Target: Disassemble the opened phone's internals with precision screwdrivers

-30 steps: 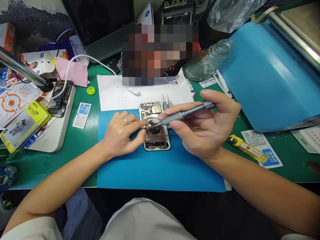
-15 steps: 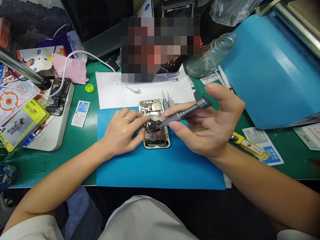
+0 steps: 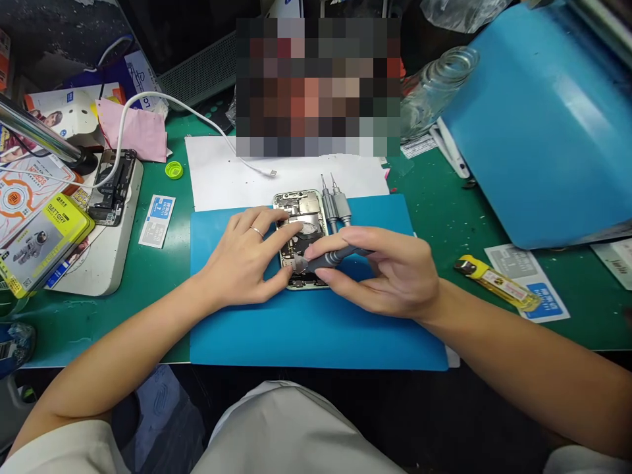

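Note:
An opened phone lies on the blue mat, its inner parts showing. My left hand rests over the phone's left side with fingers spread, the index fingertip on the inner parts and the thumb by the lower left edge. My right hand is closed around a dark grey screwdriver, held low and slanting. The tool's front end is at the lower part of the phone; its very tip is hard to make out. Two more grey screwdrivers lie beside the phone's upper right edge.
White paper with a cable end lies behind the mat. A yellow glue tube sits to the right, near a glass jar and a large blue sheet. On the left are a green cap and a battery box.
My right hand has come down and left, bringing the screwdriver lower and flatter over the phone's lower part. Its raised fingers have curled in. My left hand stays nearly in place.

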`<action>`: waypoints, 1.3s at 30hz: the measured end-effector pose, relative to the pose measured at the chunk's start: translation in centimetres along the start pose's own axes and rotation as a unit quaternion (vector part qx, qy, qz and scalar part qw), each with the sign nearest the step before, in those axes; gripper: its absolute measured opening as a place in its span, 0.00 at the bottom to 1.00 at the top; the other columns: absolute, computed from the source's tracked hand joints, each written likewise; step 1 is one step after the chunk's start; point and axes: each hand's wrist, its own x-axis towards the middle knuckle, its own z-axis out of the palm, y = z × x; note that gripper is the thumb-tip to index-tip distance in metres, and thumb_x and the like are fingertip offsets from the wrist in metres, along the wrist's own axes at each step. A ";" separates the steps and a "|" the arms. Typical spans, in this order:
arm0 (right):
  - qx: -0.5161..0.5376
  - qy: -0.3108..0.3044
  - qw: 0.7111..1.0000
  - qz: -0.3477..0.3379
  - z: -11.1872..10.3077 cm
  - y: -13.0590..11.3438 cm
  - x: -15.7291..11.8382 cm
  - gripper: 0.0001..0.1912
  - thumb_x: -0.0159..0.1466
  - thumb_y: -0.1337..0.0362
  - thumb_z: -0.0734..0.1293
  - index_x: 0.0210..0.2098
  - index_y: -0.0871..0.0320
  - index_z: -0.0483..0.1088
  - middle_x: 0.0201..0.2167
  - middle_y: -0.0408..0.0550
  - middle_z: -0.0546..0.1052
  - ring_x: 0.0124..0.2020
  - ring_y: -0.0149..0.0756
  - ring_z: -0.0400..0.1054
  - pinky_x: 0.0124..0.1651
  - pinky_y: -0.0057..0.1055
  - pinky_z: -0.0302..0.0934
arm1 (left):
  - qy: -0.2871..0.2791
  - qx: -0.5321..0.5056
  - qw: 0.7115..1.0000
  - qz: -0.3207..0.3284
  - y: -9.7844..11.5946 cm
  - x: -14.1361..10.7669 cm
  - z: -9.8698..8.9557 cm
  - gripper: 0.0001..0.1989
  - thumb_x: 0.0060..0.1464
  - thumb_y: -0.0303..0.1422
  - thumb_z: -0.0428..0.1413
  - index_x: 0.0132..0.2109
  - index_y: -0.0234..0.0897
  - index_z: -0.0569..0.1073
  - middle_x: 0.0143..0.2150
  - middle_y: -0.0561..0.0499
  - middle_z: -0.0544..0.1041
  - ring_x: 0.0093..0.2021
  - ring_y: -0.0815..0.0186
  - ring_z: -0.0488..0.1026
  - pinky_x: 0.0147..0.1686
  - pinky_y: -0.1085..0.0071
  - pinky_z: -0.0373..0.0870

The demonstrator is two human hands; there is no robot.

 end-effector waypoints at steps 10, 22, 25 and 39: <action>-0.020 -0.024 0.999 0.004 -0.1 0.2 -0.2 0.45 0.63 0.75 0.72 0.73 0.45 0.52 0.43 0.48 0.84 0.36 0.37 0.82 0.36 0.31 0.80 | -0.014 0.009 1.000 -0.011 0.1 0.1 0.1 0.25 0.61 0.39 0.57 0.63 0.37 0.68 0.63 0.37 0.70 0.62 0.45 0.66 0.59 0.49 0.65; -0.013 -0.031 0.999 0.007 0.0 -0.1 -0.1 0.45 0.63 0.77 0.71 0.73 0.49 0.53 0.45 0.51 0.83 0.40 0.37 0.81 0.40 0.30 0.79 | -0.024 0.026 0.999 -0.020 0.2 0.0 0.1 0.25 0.62 0.40 0.55 0.63 0.36 0.69 0.64 0.37 0.69 0.63 0.47 0.65 0.59 0.50 0.65; -0.014 -0.033 0.999 0.014 0.1 -0.1 -0.3 0.44 0.64 0.76 0.71 0.73 0.47 0.52 0.45 0.50 0.83 0.39 0.36 0.81 0.39 0.30 0.79 | -0.027 0.026 0.999 -0.026 0.2 0.0 0.1 0.24 0.63 0.40 0.54 0.63 0.36 0.69 0.64 0.37 0.69 0.63 0.46 0.65 0.59 0.50 0.65; -0.030 -0.032 0.999 0.009 0.1 0.0 -0.3 0.42 0.65 0.75 0.71 0.72 0.47 0.52 0.46 0.49 0.84 0.39 0.36 0.82 0.39 0.30 0.79 | -0.028 0.024 0.999 -0.029 0.3 -0.2 0.2 0.23 0.63 0.41 0.55 0.62 0.38 0.69 0.64 0.38 0.69 0.63 0.46 0.64 0.58 0.49 0.66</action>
